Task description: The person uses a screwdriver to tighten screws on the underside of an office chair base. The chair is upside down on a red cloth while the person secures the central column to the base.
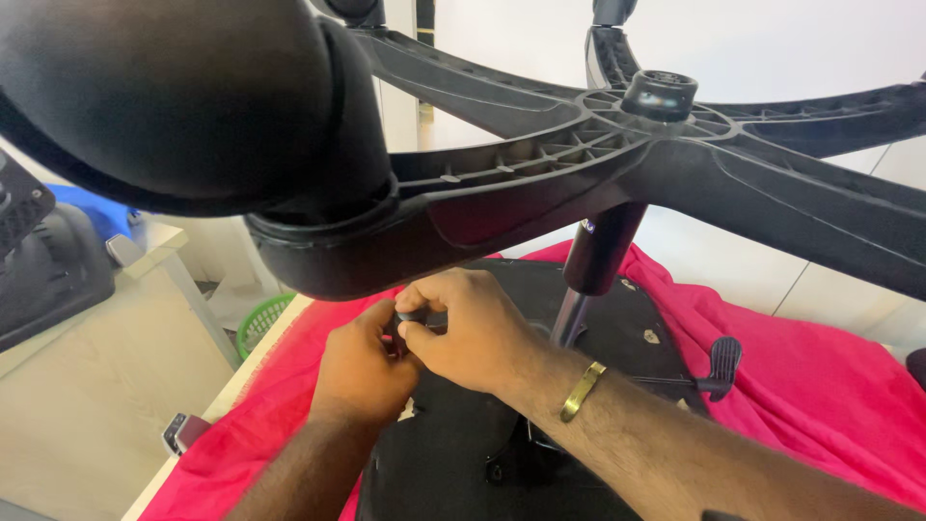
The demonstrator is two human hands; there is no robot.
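An office chair lies upside down on a pink cloth (820, 376). Its black five-arm base (540, 164) fills the top of the view, with a caster wheel (183, 96) very close to the camera. The gas cylinder (593, 260) runs down to the black seat underside (463, 444). My left hand (362, 371) and my right hand (473, 328) meet just under the near base arm. Both pinch a small black part (410, 316) on the seat underside. A gold bracelet (583, 391) sits on my right wrist.
A black adjustment lever (719, 365) sticks out at the right of the seat mechanism. A light wooden table (87, 405) stands at left, with a green basket (260, 323) behind it and a black object (43, 260) on top. White tiles show at the back.
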